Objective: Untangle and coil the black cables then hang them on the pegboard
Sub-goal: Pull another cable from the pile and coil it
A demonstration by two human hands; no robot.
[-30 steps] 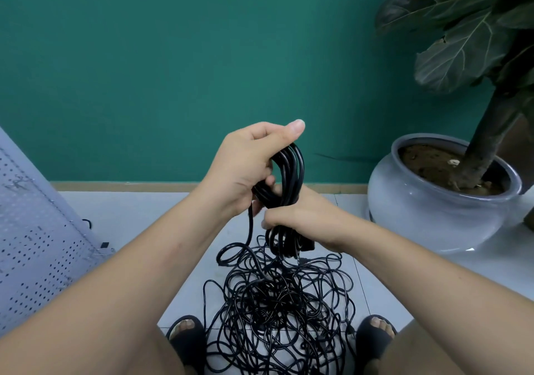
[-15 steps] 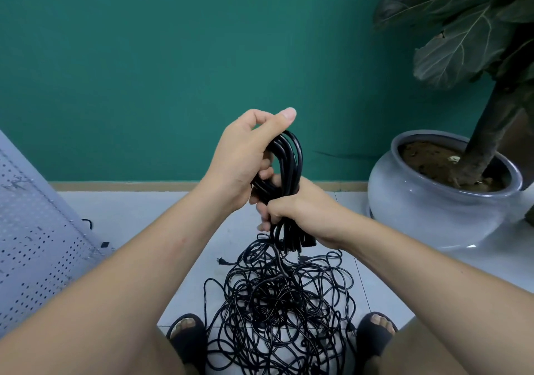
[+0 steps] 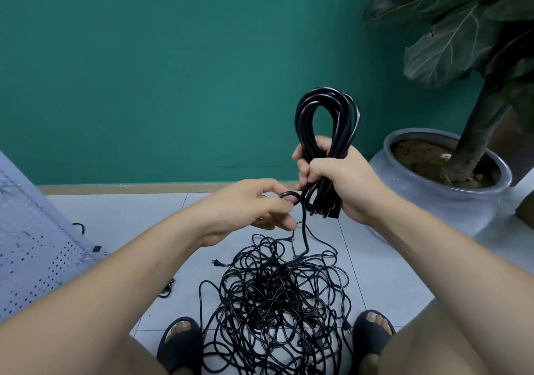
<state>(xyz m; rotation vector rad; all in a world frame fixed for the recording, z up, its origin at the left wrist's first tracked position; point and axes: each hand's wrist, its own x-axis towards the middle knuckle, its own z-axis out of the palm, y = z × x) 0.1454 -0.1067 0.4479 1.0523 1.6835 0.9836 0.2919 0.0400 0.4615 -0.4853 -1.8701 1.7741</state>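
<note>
Two bare hands are working just above the tangled pile of black cables [image 3: 277,296], which is lying on the tiled floor [image 3: 375,273]. The right hand [image 3: 344,184] is gripping a coiled cable bundle [image 3: 346,120] tightly around its middle, fingers fully curled, and the loop is standing upright above the fist. The left hand [image 3: 254,204] is pinching a small bend of one loose strand [image 3: 304,230], which is hanging from the bundle down into the pile. Left of the pile, a grey pegboard [image 3: 31,247] is leaning. Right of the pile and beyond it, a grey plant pot [image 3: 450,201] is standing against the green wall [image 3: 173,71]. Two black sandals [image 3: 180,343] are flanking the pile's near side.
</note>
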